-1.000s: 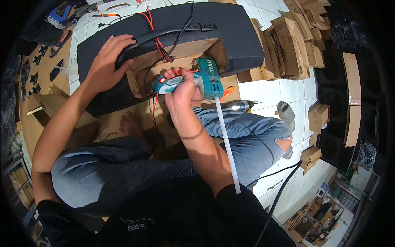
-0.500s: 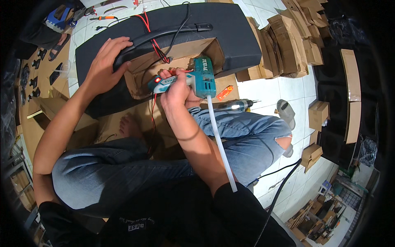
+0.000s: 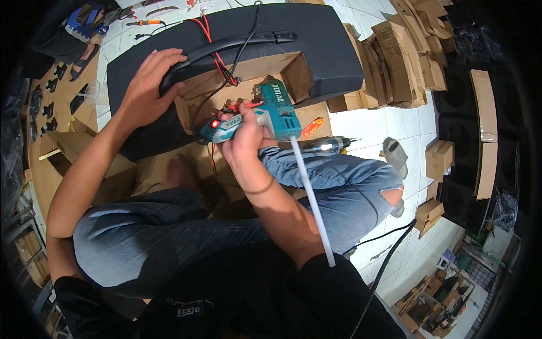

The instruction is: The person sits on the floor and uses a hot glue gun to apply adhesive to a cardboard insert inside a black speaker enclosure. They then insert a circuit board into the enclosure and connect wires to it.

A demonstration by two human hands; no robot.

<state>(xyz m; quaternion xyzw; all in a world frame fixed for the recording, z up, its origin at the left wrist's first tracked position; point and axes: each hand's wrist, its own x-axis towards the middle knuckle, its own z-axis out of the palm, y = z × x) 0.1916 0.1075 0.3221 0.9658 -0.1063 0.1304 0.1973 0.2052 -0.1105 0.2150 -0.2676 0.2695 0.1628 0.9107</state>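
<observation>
My right hand (image 3: 243, 134) is closed around the grip of a teal and grey hot glue gun (image 3: 279, 110), with a small red light at the butt of its handle. A long white glue stick (image 3: 312, 200) sticks out of its rear towards my right arm. The gun's front end is over the cavity of a large black box (image 3: 330, 48), and the nozzle tip is hard to make out. My left hand (image 3: 145, 87) rests on the box beside the black strap handle (image 3: 243, 43), fingers stretched out and thumb apart at the cavity's edge. Red wires (image 3: 217, 61) run into the cavity.
A cordless drill (image 3: 327, 145) and an orange packet (image 3: 312, 127) lie right of the gun. Folded cardboard boxes (image 3: 398, 65) are stacked at the right. An orange-handled soldering iron (image 3: 145, 22) lies beyond the box. Another person's sandalled foot (image 3: 83, 62) shows far left.
The glue gun has tilted, its nozzle swinging a little left and its handle coming slightly nearer me. The glue stick swings right with it. My left hand stays on the box.
</observation>
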